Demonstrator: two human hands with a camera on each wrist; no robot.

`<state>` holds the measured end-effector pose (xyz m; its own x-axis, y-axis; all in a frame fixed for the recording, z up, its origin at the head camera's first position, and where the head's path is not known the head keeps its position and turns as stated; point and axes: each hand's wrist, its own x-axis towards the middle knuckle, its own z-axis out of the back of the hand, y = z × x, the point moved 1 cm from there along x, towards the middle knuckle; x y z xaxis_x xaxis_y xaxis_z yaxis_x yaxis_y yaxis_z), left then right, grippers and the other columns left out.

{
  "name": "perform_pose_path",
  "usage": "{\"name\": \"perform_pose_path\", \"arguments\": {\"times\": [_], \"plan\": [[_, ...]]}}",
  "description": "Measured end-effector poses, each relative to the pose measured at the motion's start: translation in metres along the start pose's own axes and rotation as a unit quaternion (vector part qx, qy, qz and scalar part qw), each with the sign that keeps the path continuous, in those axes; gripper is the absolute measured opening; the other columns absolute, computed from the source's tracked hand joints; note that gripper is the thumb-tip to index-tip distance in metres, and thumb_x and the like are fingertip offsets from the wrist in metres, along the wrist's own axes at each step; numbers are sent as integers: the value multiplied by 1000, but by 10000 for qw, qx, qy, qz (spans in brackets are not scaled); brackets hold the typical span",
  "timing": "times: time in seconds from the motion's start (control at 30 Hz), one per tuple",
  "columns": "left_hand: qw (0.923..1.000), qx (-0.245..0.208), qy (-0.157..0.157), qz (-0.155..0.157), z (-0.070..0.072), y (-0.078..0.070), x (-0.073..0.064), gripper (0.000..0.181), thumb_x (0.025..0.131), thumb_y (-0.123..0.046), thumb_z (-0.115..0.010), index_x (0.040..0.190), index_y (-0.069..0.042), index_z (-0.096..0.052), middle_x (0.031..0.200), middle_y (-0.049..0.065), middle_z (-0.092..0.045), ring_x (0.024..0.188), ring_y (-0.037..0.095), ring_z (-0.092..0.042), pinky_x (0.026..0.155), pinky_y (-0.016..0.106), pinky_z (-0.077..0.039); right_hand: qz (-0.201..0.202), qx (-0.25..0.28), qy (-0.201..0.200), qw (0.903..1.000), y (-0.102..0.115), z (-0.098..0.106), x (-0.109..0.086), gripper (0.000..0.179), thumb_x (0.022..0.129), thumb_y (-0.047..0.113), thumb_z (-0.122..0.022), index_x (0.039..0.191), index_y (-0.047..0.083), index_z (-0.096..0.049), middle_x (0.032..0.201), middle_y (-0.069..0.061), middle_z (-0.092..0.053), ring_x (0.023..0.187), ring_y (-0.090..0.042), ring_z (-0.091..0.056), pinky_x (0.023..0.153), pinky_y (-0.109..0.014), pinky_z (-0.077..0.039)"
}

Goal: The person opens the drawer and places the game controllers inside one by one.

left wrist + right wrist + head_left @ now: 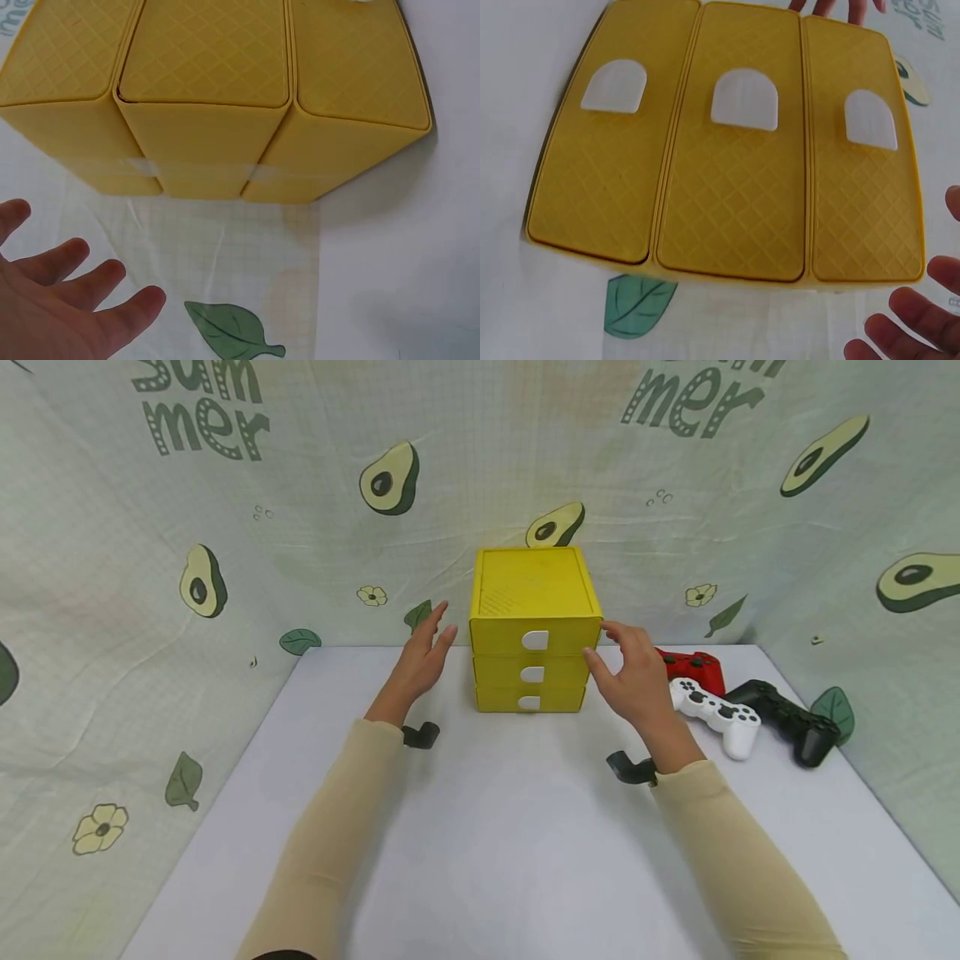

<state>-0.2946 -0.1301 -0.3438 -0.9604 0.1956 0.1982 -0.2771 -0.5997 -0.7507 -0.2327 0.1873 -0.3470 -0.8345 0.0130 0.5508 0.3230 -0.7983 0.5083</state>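
Note:
A yellow three-drawer box stands upright at the back of the white table, all its drawers closed, each with a white tab handle on its front. My left hand hovers beside the box's left side, and its fingers are spread and apart from it in the left wrist view. To the right of the box is my right hand, thumb and fingers reaching toward its right side. In the right wrist view those fingers are loosely spread and hold nothing.
Three game controllers lie to the right of the box: a red one, a white one and a black one. Behind the white table and at its sides hangs a cloth printed with avocados and leaves.

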Motion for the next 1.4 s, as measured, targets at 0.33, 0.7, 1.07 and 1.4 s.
{"name": "perform_pose_path", "arguments": {"times": [0.33, 0.7, 1.07, 1.4], "plan": [[9975, -685, 157, 50, -5, -2, 10, 61, 97, -65, -30, 152, -43, -17, 160, 4, -26, 145, 27, -29, 115, 55, -27, 250, 300, -325, 9987, 13, -10, 3, 47, 93, 31, -64, 132, 8, -55, 121, -16, -59, 106, -30, -56, 90, -47, -50], [9888, -1458, 223, 232, -11, -5, 25, 59, 97, -64, -34, 151, -46, -19, 160, 1, -25, 144, 24, -30, 112, 48, -36, 221, 570, -356, 9975, 21, -23, 5, 44, 93, 30, -65, 129, 6, -56, 115, -15, -60, 103, -29, -58, 90, -46, -52], [9813, -1844, 382, 400, -19, -7, 36, 50, 102, -53, -35, 149, -48, -21, 160, 0, -24, 145, 21, -29, 110, 50, -37, 54, 1068, -410, 9934, 33, -45, 3, 40, 92, 27, -67, 125, 6, -58, 111, -14, -61, 101, -27, -61, 89, -41, -55], [9796, -1939, 451, 282, -21, -17, 45, 51, 99, -58, -36, 148, -51, -24, 160, -5, -24, 145, 21, -29, 110, 52, -37, 74, 1401, -679, 9878, 41, -56, 9, 35, 91, 21, -68, 121, 4, -61, 106, -14, -61, 94, -26, -65, 83, -37, -57]]}}
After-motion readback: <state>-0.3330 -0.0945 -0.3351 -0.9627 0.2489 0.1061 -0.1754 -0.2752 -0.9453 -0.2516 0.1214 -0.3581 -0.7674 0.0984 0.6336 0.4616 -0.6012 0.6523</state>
